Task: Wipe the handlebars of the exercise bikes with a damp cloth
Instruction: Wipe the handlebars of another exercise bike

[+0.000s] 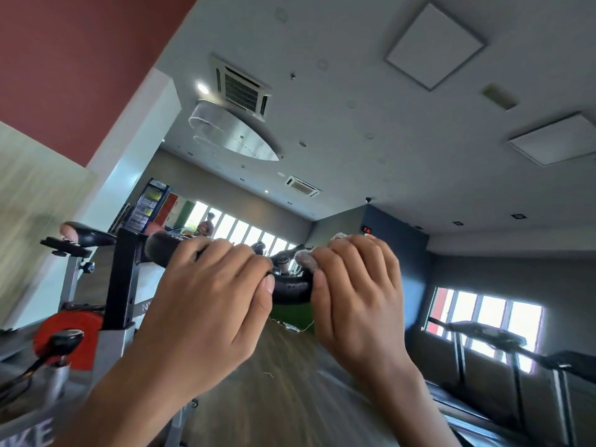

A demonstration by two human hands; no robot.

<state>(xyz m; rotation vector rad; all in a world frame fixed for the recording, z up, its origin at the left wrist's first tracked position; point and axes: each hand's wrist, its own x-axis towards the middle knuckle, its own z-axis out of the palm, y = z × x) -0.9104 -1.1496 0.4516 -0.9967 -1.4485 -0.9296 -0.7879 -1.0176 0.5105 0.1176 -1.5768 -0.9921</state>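
Gripping handlebar [292, 290]: left hand [209, 304] bare, right hand [358, 295] through cloth [305, 260].

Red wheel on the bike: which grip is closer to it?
Left. The left grip holds the handlebar just up and right of the red wheel; the right grip, holding the cloth, is farther right.

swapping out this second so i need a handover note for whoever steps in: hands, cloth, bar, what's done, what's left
Left hand: bare, grips the black handlebar and steadies it.
Right hand: holds the grey cloth wrapped against the bar, close beside the left hand.
Done: this bar is being wiped; how much of it is already clean cannot be told.
Left: the stretch under the left hand, the bare bar end beyond it, then any other bikes.
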